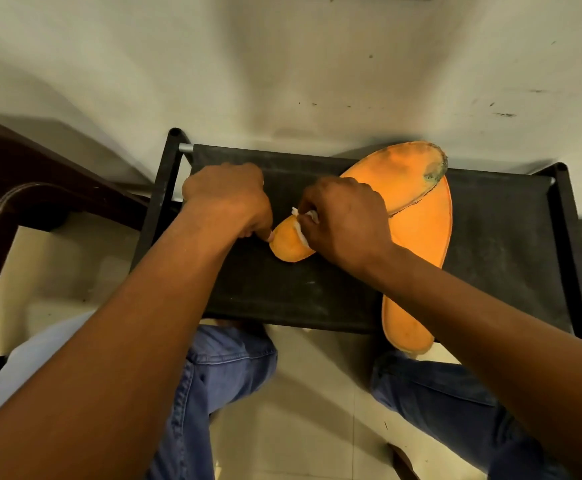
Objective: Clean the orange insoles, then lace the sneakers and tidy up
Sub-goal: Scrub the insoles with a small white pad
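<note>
Two orange insoles lie crossed on a black fabric rack shelf (282,292). The upper insole (393,168) runs from a grimy toe at the back right down to its heel (289,247) near the middle. My left hand (229,199) pinches that heel end against the shelf. My right hand (346,223) presses a small white wipe (303,226) onto the insole beside the heel. The second insole (417,265) lies underneath, its end overhanging the shelf's front edge at the right.
The rack's black metal frame (159,209) borders the shelf, set against a scuffed pale wall (282,71). A dark wooden chair (23,188) stands at the left. My knees in blue jeans (220,368) sit under the front edge, over a tiled floor.
</note>
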